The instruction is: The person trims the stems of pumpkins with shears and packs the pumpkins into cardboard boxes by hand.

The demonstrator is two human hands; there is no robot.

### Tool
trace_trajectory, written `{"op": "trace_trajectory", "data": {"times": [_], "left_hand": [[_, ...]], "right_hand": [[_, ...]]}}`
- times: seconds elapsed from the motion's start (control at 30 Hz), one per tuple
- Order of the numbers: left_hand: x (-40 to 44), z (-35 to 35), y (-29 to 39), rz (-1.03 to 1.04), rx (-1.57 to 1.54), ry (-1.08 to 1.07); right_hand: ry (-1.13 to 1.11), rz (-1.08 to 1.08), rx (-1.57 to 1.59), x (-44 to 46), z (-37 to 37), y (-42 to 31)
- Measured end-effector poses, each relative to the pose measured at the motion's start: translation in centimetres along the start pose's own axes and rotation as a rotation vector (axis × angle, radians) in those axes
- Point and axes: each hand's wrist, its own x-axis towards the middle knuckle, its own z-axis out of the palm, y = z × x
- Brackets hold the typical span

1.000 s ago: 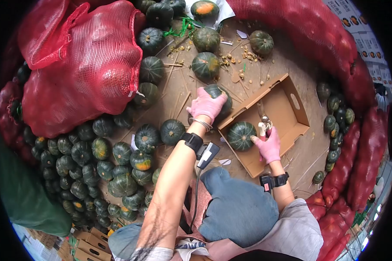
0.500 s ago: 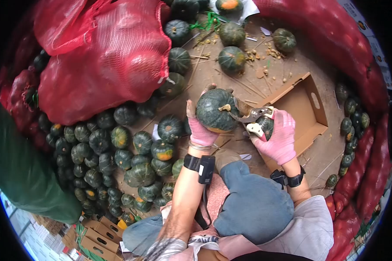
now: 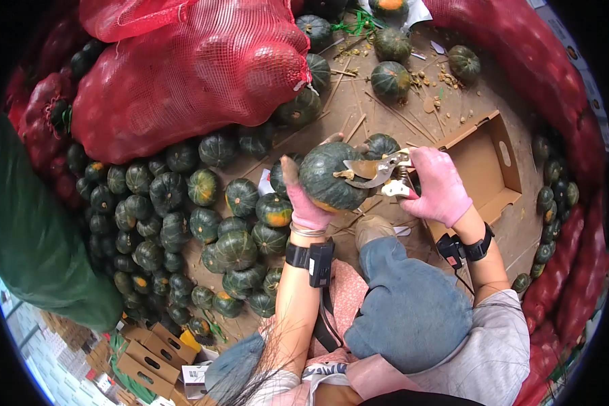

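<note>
A dark green pumpkin (image 3: 328, 179) with an orange patch low on its side rests in my left hand (image 3: 306, 206), which wears a pink glove and cups it from the left and below. My right hand (image 3: 442, 186), gloved in pink too, is closed around the white-handled pruning shears (image 3: 382, 169). The blades are parted and lie at the short, pale stem (image 3: 344, 174) of the pumpkin. Whether the blades touch the stem on both sides I cannot tell. Another green pumpkin (image 3: 383, 145) sits on the floor just behind the blades.
Many pumpkins (image 3: 237, 250) cover the floor at left. A full red mesh sack (image 3: 196, 81) lies at upper left, with more red sacks (image 3: 521, 61) along the right. An open cardboard box (image 3: 497, 196) lies right of my right hand. Stem scraps and straw litter the floor (image 3: 358, 95).
The shears have moved from the pumpkin's right edge to its stem, their blades now around or over it. The whole view has shifted a little, and the pumpkin stays in my left hand.
</note>
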Motion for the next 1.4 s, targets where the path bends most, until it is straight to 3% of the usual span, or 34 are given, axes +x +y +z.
{"op": "trace_trajectory", "data": {"times": [0.03,0.3,0.37,0.5,0.57,0.67,0.7,0.73,0.77,0.8,0.83,0.87,0.93,1.0,1.07,1.13,1.2,1.27,1.37,1.4], "left_hand": [[-0.4,-0.1,0.2,0.021,0.029,-0.064],[-2.4,-2.3,0.9,0.168,-0.001,0.380],[-3.0,-2.6,1.1,0.076,-0.039,0.311],[-2.8,-2.3,-0.4,0.041,-0.120,0.494],[-2.6,-1.5,-1.3,-0.044,-0.100,0.433],[-0.3,-0.9,-3.4,-0.131,-0.070,0.271],[0.7,0.2,-4.4,-0.142,0.079,0.314],[2.0,1.4,-5.8,-0.149,0.231,0.354],[3.3,0.5,-7.6,-0.107,0.407,0.176],[3.9,1.2,-9.3,-0.066,0.999,0.207],[4.5,2.4,-10.7,0.102,1.353,-0.016],[4.6,3.5,-11.5,-0.008,1.276,-0.097],[5.8,3.1,-11.9,-0.229,1.286,-0.318],[5.9,2.8,-12.2,0.086,1.847,-0.383],[5.7,2.8,-12.6,0.169,2.235,-0.042],[5.9,0.9,-13.3,0.029,2.231,0.143],[6.3,0.1,-13.4,-0.166,2.127,0.088],[6.0,-0.2,-12.4,-0.169,2.172,0.020],[5.9,0.7,-10.6,-0.307,2.281,-0.020],[5.9,1.2,-10.2,-0.089,2.274,-0.079]], "right_hand": [[0.022,-0.013,0.063,0.4,0.0,-0.6],[-0.230,0.046,0.084,1.8,3.9,-0.7],[-0.286,0.086,0.104,1.4,4.5,-0.8],[-0.348,0.128,0.122,1.9,4.3,1.0],[-0.356,0.165,0.164,1.9,3.8,2.4],[-0.034,0.172,0.683,-1.1,4.3,4.3],[0.084,0.200,0.907,-2.0,4.1,4.3],[0.060,0.355,1.147,-2.6,2.9,4.1],[0.073,0.527,1.383,-3.2,1.7,3.9],[-0.030,0.741,1.392,-4.4,0.6,4.7],[0.164,0.748,1.342,-5.2,0.3,5.5],[0.078,0.756,1.458,-6.2,-1.7,7.0],[0.323,0.721,1.600,-8.8,-1.6,9.6],[0.386,0.803,1.507,-11.3,-0.7,13.5],[0.486,0.882,1.217,-13.5,2.2,18.2],[0.494,0.932,1.167,-13.0,3.3,18.8],[0.462,0.969,1.255,-12.2,4.4,19.0],[0.403,0.999,1.475,-11.6,5.5,18.6],[0.340,1.117,0.590,-10.0,3.5,15.2],[0.322,1.124,0.254,-9.4,2.1,13.6]]}}
